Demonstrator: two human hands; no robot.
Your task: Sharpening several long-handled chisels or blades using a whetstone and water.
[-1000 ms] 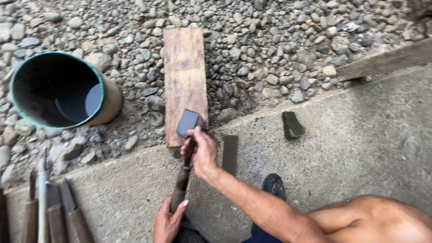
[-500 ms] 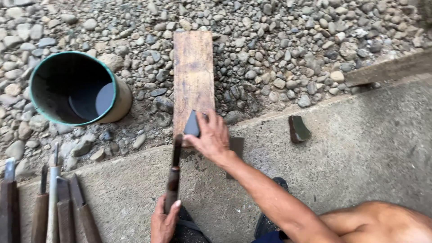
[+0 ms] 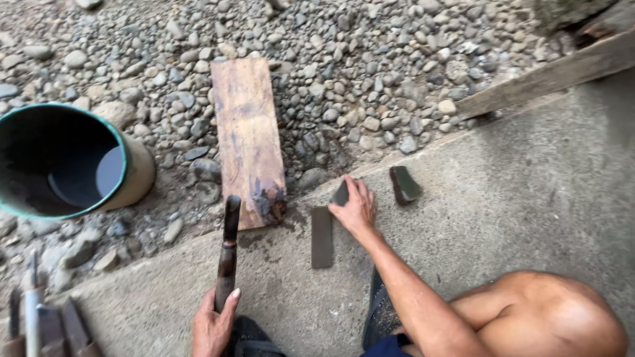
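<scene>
The work area was a concrete slab (image 3: 503,198) filling the lower right of the frame, bordered along the top by a bed of river gravel (image 3: 370,73). A worn wooden plank (image 3: 248,139) lay from the gravel down onto the slab edge at centre. A green-rimmed bucket (image 3: 132,175) holding dark water stood at the left edge, and a row of tool handles (image 3: 40,324) showed at the lower left corner. A timber beam (image 3: 549,76) crossed the upper right.

We noted that the left hand (image 3: 213,324), at bottom centre, was wrapped around the handle of a long blade (image 3: 228,254), thumb raised along it; the blade pointed up toward the plank's near end. The right hand (image 3: 356,208), at centre, was curled over a small dark sharpening block (image 3: 341,194), fingers pressed on it. A flat rectangular whetstone (image 3: 322,236) lay on the slab just beside that hand, and another dark stone (image 3: 403,184) lay slightly to the right.

We judged these hazards:
- The slab near the plank looked wet and stained; a stone could slide under pressure.
- The blade's edge lay near bare fingers and a bare knee (image 3: 542,311); a slip of the grip could cause a cut.
- The plank rested partly on loose gravel and could rock.
</scene>
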